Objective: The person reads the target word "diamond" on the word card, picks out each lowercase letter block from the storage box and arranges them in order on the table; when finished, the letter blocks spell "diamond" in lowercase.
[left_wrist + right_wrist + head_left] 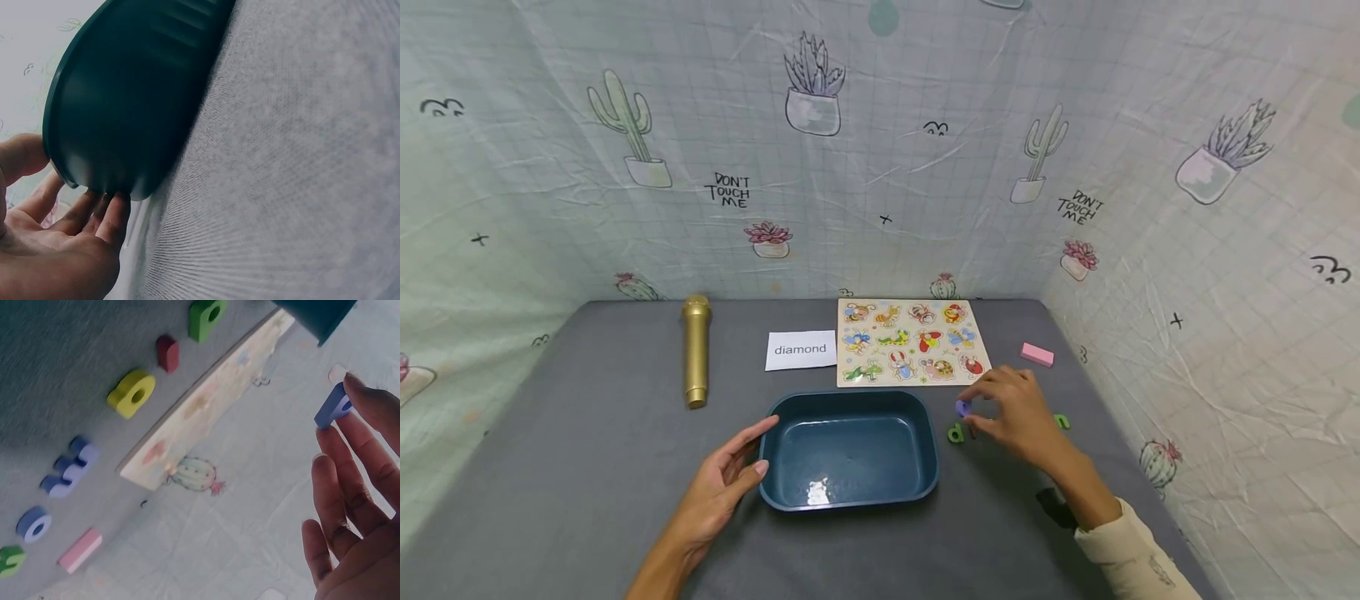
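Observation:
My left hand (718, 492) holds the left side of a dark blue plastic tray (850, 505). In the left wrist view its thumb is at the tray's rim and its fingertips lie against the outer wall. My right hand (1015, 408) pinches a blue letter piece (333, 406) with a hole in it, between thumb and fingers, close to the tray's right side. Below it a green letter (955, 433) lies on the table. The right wrist view also shows a red letter (167, 354), a yellow letter (131, 394), a blue m (70, 467) and a blue o (34, 524).
A white card reading "diamond" (800, 350) lies behind the tray, beside a wooden insect puzzle board (917, 382). At the left is a gold microphone (697, 354). A pink block (1037, 354) and a green n (1062, 422) lie at the right, near the cloth wall (1150, 333).

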Demonstrator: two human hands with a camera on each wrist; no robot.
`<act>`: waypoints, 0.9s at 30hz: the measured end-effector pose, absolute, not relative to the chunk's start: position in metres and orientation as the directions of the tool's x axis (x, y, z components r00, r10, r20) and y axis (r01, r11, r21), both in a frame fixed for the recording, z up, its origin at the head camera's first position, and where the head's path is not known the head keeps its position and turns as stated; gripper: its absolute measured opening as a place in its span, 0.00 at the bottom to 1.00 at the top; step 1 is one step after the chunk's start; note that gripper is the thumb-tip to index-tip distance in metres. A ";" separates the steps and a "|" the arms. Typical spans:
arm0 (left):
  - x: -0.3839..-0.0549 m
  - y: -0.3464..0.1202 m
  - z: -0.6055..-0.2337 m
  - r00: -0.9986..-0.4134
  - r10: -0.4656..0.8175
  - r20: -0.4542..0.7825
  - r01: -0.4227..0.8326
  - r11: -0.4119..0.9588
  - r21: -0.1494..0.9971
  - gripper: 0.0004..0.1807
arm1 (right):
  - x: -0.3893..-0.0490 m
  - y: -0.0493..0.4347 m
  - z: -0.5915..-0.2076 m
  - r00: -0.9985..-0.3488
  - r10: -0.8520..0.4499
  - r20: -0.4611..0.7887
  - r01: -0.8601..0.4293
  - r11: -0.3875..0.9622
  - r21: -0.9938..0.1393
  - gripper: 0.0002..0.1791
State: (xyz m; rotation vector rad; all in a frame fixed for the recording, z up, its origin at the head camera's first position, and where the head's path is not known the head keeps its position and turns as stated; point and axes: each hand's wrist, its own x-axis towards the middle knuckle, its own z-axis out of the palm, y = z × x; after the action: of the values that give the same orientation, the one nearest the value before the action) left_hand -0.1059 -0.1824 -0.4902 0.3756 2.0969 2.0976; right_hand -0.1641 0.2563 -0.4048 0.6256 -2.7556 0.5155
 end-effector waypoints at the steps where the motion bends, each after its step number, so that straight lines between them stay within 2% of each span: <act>1: -0.106 -0.183 -0.490 -0.957 0.281 0.069 0.068 -0.012 0.998 0.31 | -0.164 0.258 -0.405 -0.872 -0.358 0.334 -0.454 0.846 -0.279 0.15; 7: -0.105 -0.184 -0.492 -0.955 0.284 0.085 0.084 -0.016 0.996 0.31 | -0.161 0.271 -0.406 -0.869 -0.341 0.358 -0.444 0.858 -0.260 0.16; 16: -0.105 -0.185 -0.491 -0.955 0.285 0.083 0.078 -0.027 0.997 0.32 | -0.162 0.307 -0.408 -0.896 -0.255 0.363 -0.361 0.895 -0.263 0.16; 27: -0.107 -0.183 -0.494 -0.958 0.278 0.074 0.072 -0.019 0.997 0.32 | -0.158 0.364 -0.416 -0.957 -0.157 0.244 -0.230 0.923 -0.307 0.15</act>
State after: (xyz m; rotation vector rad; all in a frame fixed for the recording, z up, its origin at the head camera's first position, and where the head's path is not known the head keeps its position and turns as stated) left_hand -0.1068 -0.1832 -0.4939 0.3773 2.0916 2.1098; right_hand -0.1581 0.3639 -0.4155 0.2916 -2.8681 0.4961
